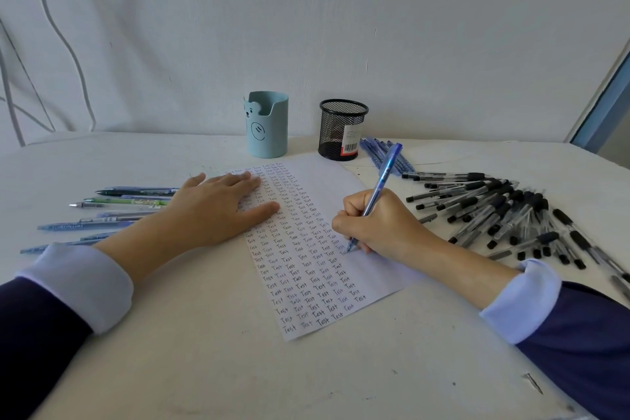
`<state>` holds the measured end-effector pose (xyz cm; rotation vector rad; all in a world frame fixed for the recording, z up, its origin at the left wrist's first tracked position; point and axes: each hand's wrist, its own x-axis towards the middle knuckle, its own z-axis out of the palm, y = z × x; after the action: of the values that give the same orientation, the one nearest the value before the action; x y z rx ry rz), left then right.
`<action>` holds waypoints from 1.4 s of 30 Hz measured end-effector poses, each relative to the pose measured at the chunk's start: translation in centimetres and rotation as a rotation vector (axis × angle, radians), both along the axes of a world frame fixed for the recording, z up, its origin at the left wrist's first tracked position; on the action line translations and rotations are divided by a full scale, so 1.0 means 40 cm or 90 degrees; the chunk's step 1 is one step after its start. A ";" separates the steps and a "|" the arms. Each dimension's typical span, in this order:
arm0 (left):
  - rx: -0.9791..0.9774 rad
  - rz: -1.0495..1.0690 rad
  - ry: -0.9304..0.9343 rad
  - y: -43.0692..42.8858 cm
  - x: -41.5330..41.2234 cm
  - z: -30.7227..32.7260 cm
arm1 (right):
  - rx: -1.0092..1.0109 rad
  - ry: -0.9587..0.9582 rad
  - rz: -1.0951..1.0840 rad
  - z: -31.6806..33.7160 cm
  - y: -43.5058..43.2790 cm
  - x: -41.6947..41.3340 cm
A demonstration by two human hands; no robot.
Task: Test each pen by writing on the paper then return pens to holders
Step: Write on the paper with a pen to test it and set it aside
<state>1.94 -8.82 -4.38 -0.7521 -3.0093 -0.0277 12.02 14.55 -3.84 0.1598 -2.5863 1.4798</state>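
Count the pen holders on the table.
2. The blue holder stands at the far edge of the paper; the black mesh holder stands just right of it.

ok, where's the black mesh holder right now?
In the head view the black mesh holder stands centre-back, right of the blue bear holder, just beyond the far corner of the paper.

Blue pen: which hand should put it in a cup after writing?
Probably the right hand. It grips the blue pen, and the black mesh cup stands just beyond it. The left hand lies flat on the paper.
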 end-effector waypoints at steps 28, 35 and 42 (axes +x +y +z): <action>-0.008 -0.009 0.000 -0.002 0.000 -0.002 | -0.081 -0.108 -0.028 0.041 0.021 -0.025; 0.001 -0.016 0.007 -0.005 -0.004 -0.008 | -0.101 -0.078 -0.069 0.074 0.053 -0.069; 0.000 -0.018 -0.002 -0.005 -0.008 -0.008 | -0.002 -0.139 -0.256 0.167 0.221 -0.263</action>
<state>1.61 -9.04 -4.72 -0.7952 -3.0010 -0.0304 1.49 23.40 2.85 -0.5187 -2.5689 1.4132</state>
